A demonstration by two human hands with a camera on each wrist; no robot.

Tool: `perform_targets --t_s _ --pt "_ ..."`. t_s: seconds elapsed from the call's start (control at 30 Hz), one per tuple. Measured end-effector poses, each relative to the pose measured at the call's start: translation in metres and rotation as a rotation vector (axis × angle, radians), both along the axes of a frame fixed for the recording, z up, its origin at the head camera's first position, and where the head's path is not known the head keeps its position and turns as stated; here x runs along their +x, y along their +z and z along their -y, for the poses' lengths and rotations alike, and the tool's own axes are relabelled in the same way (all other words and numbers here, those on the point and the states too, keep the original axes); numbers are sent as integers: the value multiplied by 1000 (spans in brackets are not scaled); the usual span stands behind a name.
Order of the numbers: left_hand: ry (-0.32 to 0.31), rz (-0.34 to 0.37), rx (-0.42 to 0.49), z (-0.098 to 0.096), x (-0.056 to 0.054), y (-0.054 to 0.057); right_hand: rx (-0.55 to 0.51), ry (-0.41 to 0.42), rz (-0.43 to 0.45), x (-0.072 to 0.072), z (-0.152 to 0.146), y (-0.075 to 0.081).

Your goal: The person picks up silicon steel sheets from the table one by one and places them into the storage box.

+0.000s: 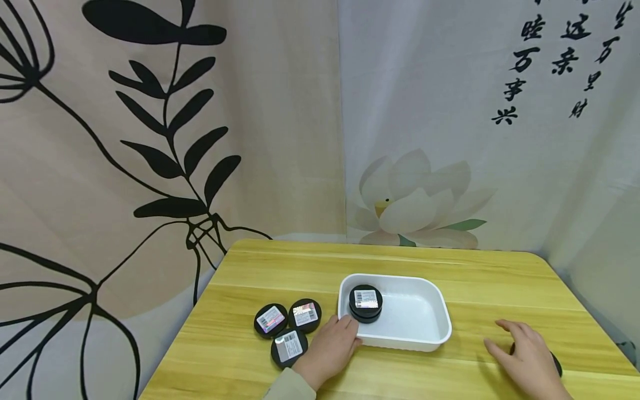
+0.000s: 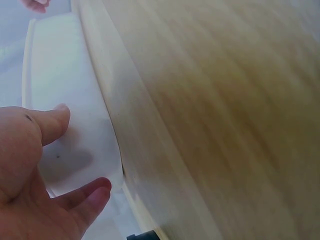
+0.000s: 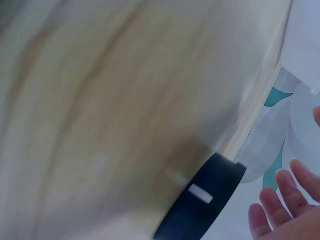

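A white rectangular tray point(image 1: 407, 314) stands on the table, with two flat round black containers point(image 1: 365, 303) stacked inside at its left end. My left hand point(image 1: 330, 350) grips the tray's near left corner; in the left wrist view the thumb lies on the long wall and the fingers bend round the end. Over to the right, my right hand point(image 1: 531, 355) hovers with spread fingers above another flat round black container point(image 1: 557, 364), mostly hidden by the hand. The right wrist view has that container point(image 3: 200, 200) apart from the fingertips point(image 3: 287, 182).
Left of the tray, three black containers point(image 1: 289, 345) with barcode labels lie close together, near my left wrist. The wooden table point(image 1: 475, 278) has a curtain point(image 1: 290, 139) with printed plants and writing behind it.
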State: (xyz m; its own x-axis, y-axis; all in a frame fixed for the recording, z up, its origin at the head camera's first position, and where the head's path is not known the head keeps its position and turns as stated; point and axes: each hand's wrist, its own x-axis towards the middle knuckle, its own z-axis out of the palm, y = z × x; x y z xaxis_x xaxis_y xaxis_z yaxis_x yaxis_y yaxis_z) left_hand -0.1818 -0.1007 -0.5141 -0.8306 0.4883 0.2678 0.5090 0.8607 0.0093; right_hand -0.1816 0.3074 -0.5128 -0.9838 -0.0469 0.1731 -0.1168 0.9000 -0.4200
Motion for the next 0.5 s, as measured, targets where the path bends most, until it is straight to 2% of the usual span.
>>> perform_targets --t_s 0.33,0.5 --pt "0 0 5 0 0 -1 62 -7 89 -2 -17 -2" --pt "2 7 8 0 0 -1 96 -37 170 -4 -25 -1"
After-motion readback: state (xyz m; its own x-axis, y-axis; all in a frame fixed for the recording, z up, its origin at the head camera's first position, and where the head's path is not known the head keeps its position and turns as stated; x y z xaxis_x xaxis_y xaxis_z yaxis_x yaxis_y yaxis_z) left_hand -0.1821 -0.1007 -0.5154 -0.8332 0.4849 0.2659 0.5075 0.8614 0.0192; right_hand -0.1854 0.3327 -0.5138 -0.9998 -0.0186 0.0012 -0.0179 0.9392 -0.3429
